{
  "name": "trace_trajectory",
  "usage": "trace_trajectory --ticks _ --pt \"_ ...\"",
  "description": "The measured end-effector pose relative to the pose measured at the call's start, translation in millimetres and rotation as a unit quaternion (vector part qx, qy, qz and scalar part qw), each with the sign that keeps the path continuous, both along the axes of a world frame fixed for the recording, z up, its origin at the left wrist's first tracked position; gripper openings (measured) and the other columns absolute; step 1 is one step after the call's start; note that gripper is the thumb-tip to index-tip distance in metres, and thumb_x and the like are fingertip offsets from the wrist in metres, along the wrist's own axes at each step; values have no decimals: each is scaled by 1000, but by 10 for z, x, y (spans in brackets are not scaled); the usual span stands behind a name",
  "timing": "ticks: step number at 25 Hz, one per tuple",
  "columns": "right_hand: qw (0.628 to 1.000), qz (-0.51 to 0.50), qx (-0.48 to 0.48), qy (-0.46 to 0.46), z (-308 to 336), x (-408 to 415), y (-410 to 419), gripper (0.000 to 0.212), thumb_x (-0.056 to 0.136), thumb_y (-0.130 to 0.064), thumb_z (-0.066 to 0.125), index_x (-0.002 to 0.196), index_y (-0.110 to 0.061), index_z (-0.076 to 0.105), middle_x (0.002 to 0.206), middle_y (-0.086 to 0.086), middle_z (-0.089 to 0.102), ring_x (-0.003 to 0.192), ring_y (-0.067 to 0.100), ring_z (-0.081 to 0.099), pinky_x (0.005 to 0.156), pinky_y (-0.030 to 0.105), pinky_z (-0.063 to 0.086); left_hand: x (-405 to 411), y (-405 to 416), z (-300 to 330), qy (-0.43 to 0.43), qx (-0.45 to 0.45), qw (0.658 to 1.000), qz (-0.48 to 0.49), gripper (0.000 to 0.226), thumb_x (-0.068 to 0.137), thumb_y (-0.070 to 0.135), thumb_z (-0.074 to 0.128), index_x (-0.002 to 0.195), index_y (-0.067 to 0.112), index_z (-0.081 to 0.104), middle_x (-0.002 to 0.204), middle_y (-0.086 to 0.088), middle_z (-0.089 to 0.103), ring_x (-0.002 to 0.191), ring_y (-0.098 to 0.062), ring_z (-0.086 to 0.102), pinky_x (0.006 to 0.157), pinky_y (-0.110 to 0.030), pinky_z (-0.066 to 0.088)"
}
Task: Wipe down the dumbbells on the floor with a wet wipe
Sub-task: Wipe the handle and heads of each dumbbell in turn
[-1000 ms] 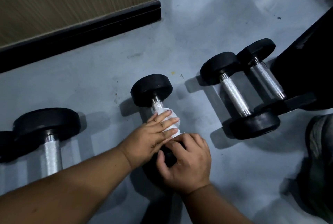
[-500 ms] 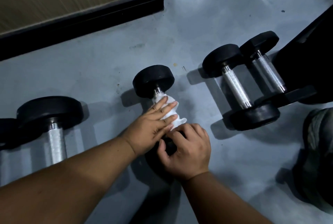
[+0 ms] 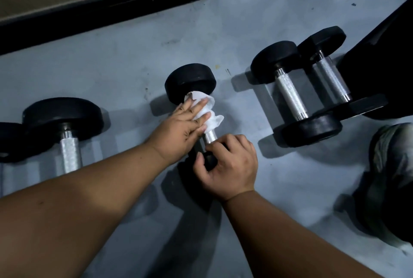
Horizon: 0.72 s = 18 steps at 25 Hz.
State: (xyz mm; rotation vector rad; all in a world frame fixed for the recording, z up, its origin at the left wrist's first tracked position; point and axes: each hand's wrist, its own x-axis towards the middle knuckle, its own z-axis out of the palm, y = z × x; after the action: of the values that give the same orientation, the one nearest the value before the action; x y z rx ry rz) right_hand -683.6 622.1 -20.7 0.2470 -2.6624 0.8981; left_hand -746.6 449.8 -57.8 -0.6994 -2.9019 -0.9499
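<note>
Bare floor (image 3: 134, 70) left of centre dumbbell (image 3: 190, 79), paired dumbbells (image 3: 290, 92) perhaps crowding right

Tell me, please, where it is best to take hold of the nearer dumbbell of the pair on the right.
Probably the bare knurled handle of that dumbbell, taken from above. It lies flat on the floor, the handle raised between its two black heads, and the second dumbbell crowds its far side, so a side approach looks blocked.
</note>
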Motion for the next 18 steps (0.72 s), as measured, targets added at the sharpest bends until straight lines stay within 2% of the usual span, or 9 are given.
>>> trace_trajectory --ticks 3,6,9,12,16,18 --pt "1000 8 -2 17 -11 -20 15 19 73 -36 72 68 -19 70 71 1 60 69 27 53 64 42 44 182 85 14 10 24 998 -56 44 107 37 41 134 11 64 153 0 45 150 -29 28 122 -44 26" --pt "1000 3 -3 11 -22 -33 12 21 73 -38 72 66 -18 68 71 1 60 68 28 53 64 43 43 87 -4 -3 10 39 996 -81 42 107 35 44 131 9 66 151 -3 48 150 -27 30 122 -40 28" --pt "1000 -1 -6 -2 -18 -19 35 24 72 -39 71 65 -17 67 71 2 58 68 28 52 63 42 43 -76 -55 -24 23 30 999 -31 44 107 38 44 132 9 65 151 -2 47 149 -28 30 123 -39 26" --pt "1000 -4 -17 -2 -16 -39 59 22 72 -38 72 66 -18 67 71 1 59 66 27 51 62 42 43 26 116 -17 20 41 999 20 39 103 30 49 131 9 66 149 -2 49 148 -30 32 122 -34 27" --pt "1000 0 -29 2 -16 -49 68 20 72 -36 73 66 -17 67 71 1 59 66 27 50 62 42 43 15 66 15 66 16 991 -118 34 103 26 52 128 9 69 147 -4 54 147 -28 36 121 -45 30" --pt "1000 6 -19 4 -23 -49 71 22 74 -37 72 66 -17 66 73 2 59 67 27 51 62 43 43 -184 -76 38 65 -8 986 -154 35 104 27 51 130 9 68 149 -6 52 148 -28 36 122 -44 27"
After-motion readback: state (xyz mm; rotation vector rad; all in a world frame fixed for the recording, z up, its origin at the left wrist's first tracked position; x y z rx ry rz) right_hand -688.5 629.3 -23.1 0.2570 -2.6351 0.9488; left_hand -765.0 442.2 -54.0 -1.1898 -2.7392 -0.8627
